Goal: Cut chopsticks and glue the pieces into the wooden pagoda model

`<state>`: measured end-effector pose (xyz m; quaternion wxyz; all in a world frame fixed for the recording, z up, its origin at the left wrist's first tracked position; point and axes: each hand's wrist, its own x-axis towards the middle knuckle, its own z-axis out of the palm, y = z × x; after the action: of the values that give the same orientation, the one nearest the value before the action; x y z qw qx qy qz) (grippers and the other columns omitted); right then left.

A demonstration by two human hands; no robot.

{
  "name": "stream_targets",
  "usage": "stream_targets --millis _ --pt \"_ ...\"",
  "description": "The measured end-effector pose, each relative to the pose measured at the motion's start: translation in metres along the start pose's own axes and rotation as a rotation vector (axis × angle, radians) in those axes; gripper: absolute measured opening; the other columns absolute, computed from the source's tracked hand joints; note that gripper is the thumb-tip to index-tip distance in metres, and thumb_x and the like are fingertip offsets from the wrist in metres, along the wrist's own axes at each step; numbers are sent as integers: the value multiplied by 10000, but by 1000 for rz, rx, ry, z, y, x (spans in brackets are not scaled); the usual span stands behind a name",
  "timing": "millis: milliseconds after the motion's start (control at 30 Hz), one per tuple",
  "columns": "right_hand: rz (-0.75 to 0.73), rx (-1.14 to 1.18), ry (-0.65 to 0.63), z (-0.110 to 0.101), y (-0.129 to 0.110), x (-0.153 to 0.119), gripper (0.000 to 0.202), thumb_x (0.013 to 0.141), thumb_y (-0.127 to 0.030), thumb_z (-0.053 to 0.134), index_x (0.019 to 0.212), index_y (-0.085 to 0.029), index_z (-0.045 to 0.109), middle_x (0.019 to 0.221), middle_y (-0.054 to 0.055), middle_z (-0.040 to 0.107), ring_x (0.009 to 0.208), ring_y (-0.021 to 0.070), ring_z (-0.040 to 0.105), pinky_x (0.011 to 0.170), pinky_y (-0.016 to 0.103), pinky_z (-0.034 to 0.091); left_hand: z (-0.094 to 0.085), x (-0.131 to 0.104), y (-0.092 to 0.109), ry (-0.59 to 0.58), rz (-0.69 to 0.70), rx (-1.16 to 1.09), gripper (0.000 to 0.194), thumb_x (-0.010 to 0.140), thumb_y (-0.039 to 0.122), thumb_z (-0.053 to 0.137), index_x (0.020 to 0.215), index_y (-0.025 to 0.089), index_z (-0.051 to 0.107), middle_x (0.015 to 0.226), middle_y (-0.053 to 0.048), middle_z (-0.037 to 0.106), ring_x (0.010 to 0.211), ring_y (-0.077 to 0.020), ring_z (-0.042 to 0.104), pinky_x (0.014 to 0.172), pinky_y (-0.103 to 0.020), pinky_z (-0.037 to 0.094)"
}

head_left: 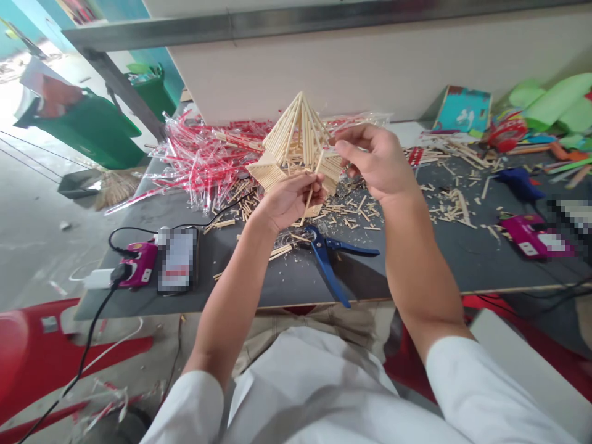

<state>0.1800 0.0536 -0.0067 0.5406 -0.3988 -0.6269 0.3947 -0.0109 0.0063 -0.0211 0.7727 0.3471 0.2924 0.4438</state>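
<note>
Just above the centre of the frame, we see our left hand (287, 200) gripping a peaked model of thin wooden sticks (283, 140) at its low front edge, thumb and fingers closed. Our right hand (380, 161) is raised at the model's right side, fingers curled together; we cannot tell whether they pinch a piece or merely touch it. The model sits up off the dark table (481, 246), over scattered offcuts (363, 213), with red-and-clear wrappers (198, 163) heaped at upper left and a blue-handled cutter (326, 262) below centre.

We judge it very light, each stick stiff but the whole fragile: a hard squeeze could snap a slender stick or pop a joint. The dry sticks should not prove slippery. We would take hold low, where they lie packed side by side, with gentle fingertips, sparing the tall peak and thin outer points.
</note>
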Motion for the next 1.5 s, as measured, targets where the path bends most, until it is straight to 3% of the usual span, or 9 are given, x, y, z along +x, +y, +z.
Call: stream_targets --millis 100,233,333,500,733,933,1133,1500 --pt "-8 -22 -11 -6 -13 -38 347 825 -474 837 968 -191 697 907 45 708 601 93 579 418 205 417 6 -16 -4 -51 78 157 212 998 144 511 837 137 650 734 0 532 672 -81 563 625 -211 460" --pt "60 -16 -158 -1 -24 -99 374 868 -460 804 1118 -210 684 840 11 665 568 84 568 459 209 462 6 -44 -17 -61 208 587 191 989 162 494 837 161 610 749 2 539 653 -92 459 622 -233 381" --pt "130 53 -229 14 -14 -131 398 866 -441 808 1156 -217 655 850 5 679 579 97 598 492 220 505 1 -65 -34 17 311 977 169 1014 224 485 904 170 602 811 -5 581 732 -120 496 688 -252 400" --pt "210 96 -143 40 19 -153 249 948 -420 716 964 -184 640 713 -5 672 548 106 610 505 229 502 -15 -88 -60 54 448 1352 263 1059 242 443 1008 169 691 921 -53 673 842 -167 588 771 -296 432" --pt "156 88 -36 62 30 -168 158 963 -342 701 917 -206 635 704 -17 657 555 112 614 517 241 501 -30 -99 -73 165 501 1434 273 1058 270 502 1117 218 764 965 -42 724 903 -177 628 830 -338 408" --pt "96 60 84 70 30 -176 153 962 -352 698 929 -213 641 758 -5 675 587 123 628 518 254 509 -24 -101 -81 255 567 1456 262 1061 264 512 1128 247 764 1010 -16 748 934 -180 610 902 -369 366" --pt "103 32 167 73 33 -182 176 973 -372 676 941 -208 623 826 1 699 600 113 629 550 256 515 -16 -102 -88 320 544 1470 244 1060 281 524 1117 264 761 1044 -4 762 962 -185 592 919 -373 353" --pt "187 6 191 70 30 -182 228 944 -450 697 925 -232 634 790 5 680 627 145 629 592 300 516 -1 -101 -108 502 559 1529 254 1068 291 491 1068 254 742 1015 -28 756 973 -218 577 922 -402 338"
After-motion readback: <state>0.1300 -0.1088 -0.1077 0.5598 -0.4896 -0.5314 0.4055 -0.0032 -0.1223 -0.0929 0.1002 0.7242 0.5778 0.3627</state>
